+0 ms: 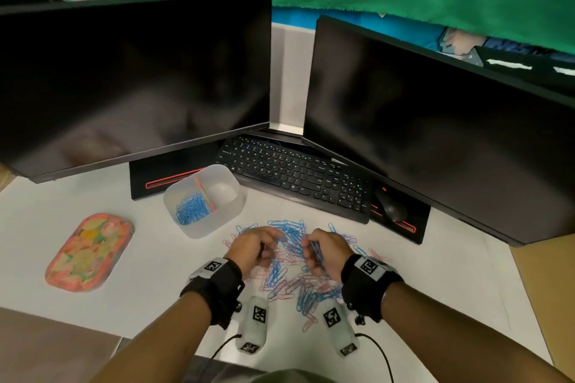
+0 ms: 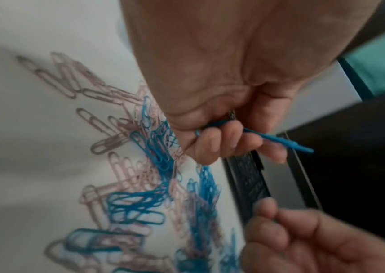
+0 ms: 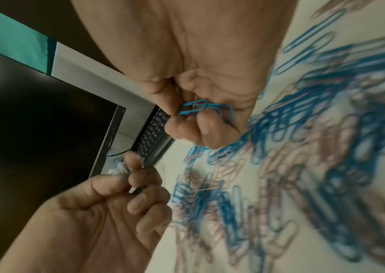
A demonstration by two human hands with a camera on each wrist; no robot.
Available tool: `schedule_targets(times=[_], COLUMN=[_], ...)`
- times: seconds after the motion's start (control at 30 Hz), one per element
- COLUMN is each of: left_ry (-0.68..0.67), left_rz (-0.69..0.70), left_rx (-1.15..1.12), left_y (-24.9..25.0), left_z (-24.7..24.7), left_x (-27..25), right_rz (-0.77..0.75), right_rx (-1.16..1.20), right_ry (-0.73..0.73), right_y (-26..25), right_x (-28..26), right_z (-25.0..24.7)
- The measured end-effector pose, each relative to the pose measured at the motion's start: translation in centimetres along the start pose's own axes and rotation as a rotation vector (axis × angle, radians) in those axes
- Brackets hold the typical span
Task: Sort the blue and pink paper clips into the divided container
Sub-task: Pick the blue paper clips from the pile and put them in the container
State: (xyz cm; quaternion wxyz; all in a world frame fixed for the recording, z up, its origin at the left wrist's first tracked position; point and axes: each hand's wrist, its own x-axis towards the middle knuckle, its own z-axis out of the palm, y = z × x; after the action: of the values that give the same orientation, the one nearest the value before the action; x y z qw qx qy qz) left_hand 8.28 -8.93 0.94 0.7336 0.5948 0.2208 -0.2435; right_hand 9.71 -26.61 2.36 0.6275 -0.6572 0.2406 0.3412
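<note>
A loose pile of blue and pink paper clips (image 1: 291,270) lies on the white desk in front of me. Both hands hover over it. My left hand (image 1: 268,246) has its fingers curled round a few blue clips (image 2: 280,140), which stick out past the fingers. My right hand (image 1: 311,253) also grips a small bunch of blue clips (image 3: 201,109) in curled fingers. The translucent divided container (image 1: 230,176) stands behind the pile to the left. Its left compartment holds blue clips (image 1: 191,208). The right compartment (image 1: 222,191) looks bare.
A black keyboard (image 1: 298,174) and mouse (image 1: 393,208) lie just behind the pile, under two dark monitors (image 1: 133,81). A colourful oval case (image 1: 88,253) sits at the left. Two white tagged cylinders (image 1: 255,325) hang by my wrists near the front edge.
</note>
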Motion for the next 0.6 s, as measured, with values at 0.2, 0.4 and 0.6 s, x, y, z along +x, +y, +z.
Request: schedule_targets(times=[0.2, 0.4, 0.6], left_ry=[0.066, 0.340, 0.547], left_rz=[0.036, 0.072, 0.077], left_rx=[-0.496, -0.634, -0.560], left_y=[3.0, 6.3, 9.4], left_z=[-3.3, -8.0, -10.2], left_x=[-2.2, -2.3, -2.8], right_rz=[-0.006, -0.042, -0.076], right_rx=[-0.034, -0.172, -0.224], right_ry=[-0.116, -0.199, -0.234], right_y=[-4.5, -9.0, -12.3], right_x=[-0.2, 1.0, 1.2], right_z=[6.1, 13.0, 17.8])
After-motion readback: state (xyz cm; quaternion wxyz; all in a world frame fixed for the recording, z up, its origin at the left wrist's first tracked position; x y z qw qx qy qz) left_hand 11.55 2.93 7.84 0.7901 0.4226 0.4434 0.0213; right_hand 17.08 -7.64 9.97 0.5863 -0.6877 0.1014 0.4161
